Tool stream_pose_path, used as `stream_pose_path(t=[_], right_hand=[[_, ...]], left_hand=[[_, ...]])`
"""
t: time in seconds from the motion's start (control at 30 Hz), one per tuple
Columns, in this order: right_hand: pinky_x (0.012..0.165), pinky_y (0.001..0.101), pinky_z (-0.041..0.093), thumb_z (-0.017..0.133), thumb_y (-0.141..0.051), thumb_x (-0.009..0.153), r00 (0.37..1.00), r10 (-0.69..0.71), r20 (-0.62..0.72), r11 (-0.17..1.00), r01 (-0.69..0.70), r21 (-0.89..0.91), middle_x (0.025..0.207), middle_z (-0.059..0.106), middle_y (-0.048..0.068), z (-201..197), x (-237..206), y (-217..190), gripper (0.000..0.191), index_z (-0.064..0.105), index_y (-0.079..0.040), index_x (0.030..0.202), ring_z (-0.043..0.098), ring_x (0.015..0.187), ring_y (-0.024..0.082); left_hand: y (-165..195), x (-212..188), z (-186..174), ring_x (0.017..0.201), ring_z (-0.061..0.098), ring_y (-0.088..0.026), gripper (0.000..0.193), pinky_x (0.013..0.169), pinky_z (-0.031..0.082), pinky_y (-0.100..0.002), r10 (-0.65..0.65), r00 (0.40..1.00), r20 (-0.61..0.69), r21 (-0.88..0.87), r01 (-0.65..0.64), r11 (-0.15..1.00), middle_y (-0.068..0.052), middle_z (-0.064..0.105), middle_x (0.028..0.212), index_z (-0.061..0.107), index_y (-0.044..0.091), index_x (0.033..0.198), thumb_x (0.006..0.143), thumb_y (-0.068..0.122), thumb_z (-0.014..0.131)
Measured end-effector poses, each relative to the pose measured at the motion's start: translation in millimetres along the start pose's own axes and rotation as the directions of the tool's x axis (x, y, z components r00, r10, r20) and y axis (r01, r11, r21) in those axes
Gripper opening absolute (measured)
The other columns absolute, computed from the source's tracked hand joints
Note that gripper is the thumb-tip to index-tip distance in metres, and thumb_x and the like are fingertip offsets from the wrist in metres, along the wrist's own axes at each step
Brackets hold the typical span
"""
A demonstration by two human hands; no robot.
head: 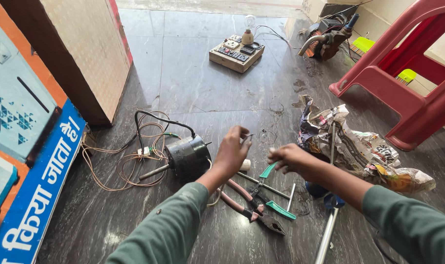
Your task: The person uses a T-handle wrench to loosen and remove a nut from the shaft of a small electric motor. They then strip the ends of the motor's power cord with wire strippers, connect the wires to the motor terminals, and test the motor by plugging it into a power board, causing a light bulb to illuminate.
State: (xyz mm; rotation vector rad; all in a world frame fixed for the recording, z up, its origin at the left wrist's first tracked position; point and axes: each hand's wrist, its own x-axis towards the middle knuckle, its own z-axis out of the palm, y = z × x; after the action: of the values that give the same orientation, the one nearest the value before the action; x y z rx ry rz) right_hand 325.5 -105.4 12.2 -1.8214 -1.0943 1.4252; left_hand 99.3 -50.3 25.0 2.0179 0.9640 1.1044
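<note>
- Dark grey polished stone floor [193, 78] fills the room, streaked and dusty, with everything below placed relative to the black electric motor [189, 156] lying on it.
- Far left of the motor, a printed blue and orange signboard [26, 161] leans at the frame edge, and behind it stands a pale speckled panel [85, 44] with a red edge.
- Just left of the motor, loops of thin copper-coloured wire [119, 166] and a black cable [159, 120] spread over the floor, touching the motor's side.
- Well behind the motor, a wooden switchboard [236, 53] carries sockets and a clear bulb.
- Just right of the motor, the left hand [230, 152] hovers with fingers pinched together on a small thin metal piece [247, 139]; what it is cannot be told.
- Below that hand, pink-handled pliers [247, 205] and teal-handled pliers [271, 195] lie crossed on the floor, beside loose metal rods [264, 186].
- Further right, the right hand [292, 159] has its fingers curled together; whether it grips anything cannot be told.
- Right of the motor, beyond both hands, crumpled newspaper [359, 151] lies on the floor.
- Far right, a red plastic chair [408, 83] stands; behind it sits a dusty machine part [330, 39].
</note>
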Motion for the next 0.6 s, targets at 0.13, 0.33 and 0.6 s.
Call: stream_pose_path(t=[0.13, 0.33, 0.6], right_hand=[[0.091, 0.0456, 0.052, 0.065, -0.037, 0.093, 0.96, -0.21, 0.184, -0.046, 0.178, -0.983, 0.119, 0.063, 0.014, -35.9, 9.9, 61.6, 0.04, 0.061, -0.008, 0.121, 0.063, 0.107, 0.028], [0.102, 0.0449, 0.051, 0.073, -0.047, 0.089, 0.984, 0.04, 0.176, -0.006, 0.177, -0.984, 0.127, 0.058, 0.009, -55.8, 13.7, 108.0, 0.051, 0.058, -0.016, 0.126, 0.057, 0.126, 0.03], [0.104, 0.0429, 0.05, 0.072, -0.041, 0.091, 0.977, -0.007, 0.214, 0.079, 0.214, -0.974, 0.128, 0.058, 0.01, -29.6, 22.6, 95.1, 0.045, 0.059, -0.014, 0.124, 0.056, 0.127, 0.029]], left_hand=[[-27.9, 0.8, -0.2, 0.096, 0.073, -0.034, 0.035, 0.086, 0.055, -0.041, -0.149, 0.989, -0.005, -0.065, 0.149, 0.987, -0.02, 0.074, 0.104, 0.059, -0.001, 0.123, 0.091, 0.014, 0.066], [-41.9, 4.1, -14.0, 0.095, 0.076, -0.03, 0.027, 0.087, 0.057, -0.04, -0.222, 0.975, 0.01, -0.028, 0.223, 0.975, -0.019, 0.077, 0.1, 0.067, -0.001, 0.113, 0.098, 0.019, 0.057], [-24.7, 8.0, -56.3, 0.098, 0.07, -0.036, 0.025, 0.087, 0.054, -0.047, -0.18, 0.967, 0.183, 0.437, 0.084, 0.896, -0.02, 0.073, 0.102, 0.069, 0.003, 0.106, 0.098, 0.024, 0.059]])
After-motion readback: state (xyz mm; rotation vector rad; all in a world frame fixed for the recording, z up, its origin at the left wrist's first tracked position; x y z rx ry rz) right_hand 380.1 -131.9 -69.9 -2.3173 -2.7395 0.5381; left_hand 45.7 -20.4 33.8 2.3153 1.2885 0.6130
